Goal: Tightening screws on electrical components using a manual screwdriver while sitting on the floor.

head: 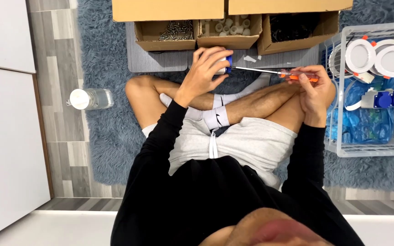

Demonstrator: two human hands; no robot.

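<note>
1. Two hands at work above the crossed legs: left hand (204, 68) cups a small white-and-blue part (226, 64), fingers curled round it and pinching it; right hand (314, 89) wraps the orange-handled screwdriver (274, 72), fingers pressed together on the handle.
2. Step in hand, as I judge it: driving a screw into the part. The tip meets the part at its 3 o'clock side; the screw itself is hidden.
3. Screwdriver long axis runs near level, 3 to 9 o'clock, tip pointing to 9, handle at 3.
4. Part sits at 12 o'clock of the lap, just below the middle cardboard box (229, 31) of white pieces.
5. Next move calls for keeping shaft in line with the screw, part held firm, turning from the wrist.
6. Wire basket (343, 91) at 3 o'clock, apart from both hands.
</note>
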